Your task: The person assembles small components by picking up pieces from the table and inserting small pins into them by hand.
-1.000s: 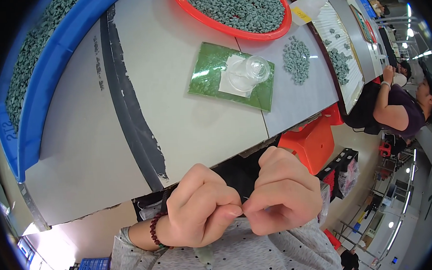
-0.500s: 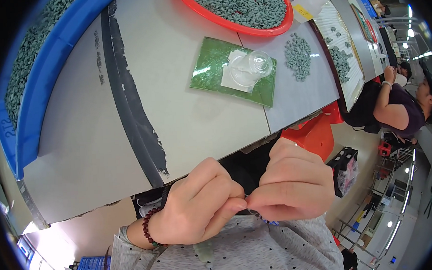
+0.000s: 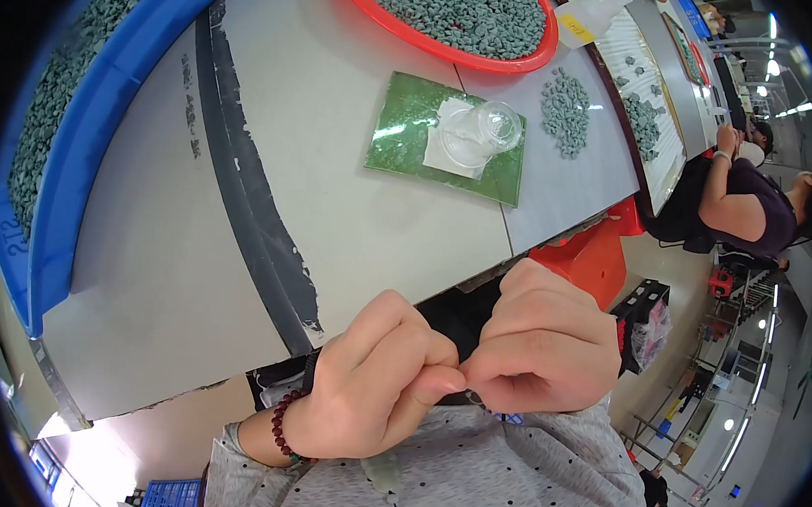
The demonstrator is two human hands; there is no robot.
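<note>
My left hand [image 3: 371, 379], with a dark red bead bracelet [image 3: 285, 430] on its wrist, is closed in a pinch in front of my chest. My right hand [image 3: 547, 347] is closed too, its fingertips meeting those of the left. Whatever lies between the fingertips is hidden or too small to make out. Both hands are off the near edge of the table [image 3: 378, 246]. On the table beyond them lies a green square tile [image 3: 396, 144], bearing a white paper piece and a clear plastic cup [image 3: 482, 132]. A small pile of grey-green pieces [image 3: 565, 112] sits right of the tile.
A red basin [image 3: 506, 66] full of grey-green pieces stands at the back. At the left is a large blue bin [image 3: 80, 170] of similar pieces. A white ribbed tray [image 3: 640, 71] holds more at the right. Farther right sits another person [image 3: 743, 199], near a red stool [image 3: 590, 258].
My right hand's fingers have shifted slightly, so a gap shows inside its curl. The fingertips of both hands stay together. The view has moved a little; the other person's arm has also moved.
</note>
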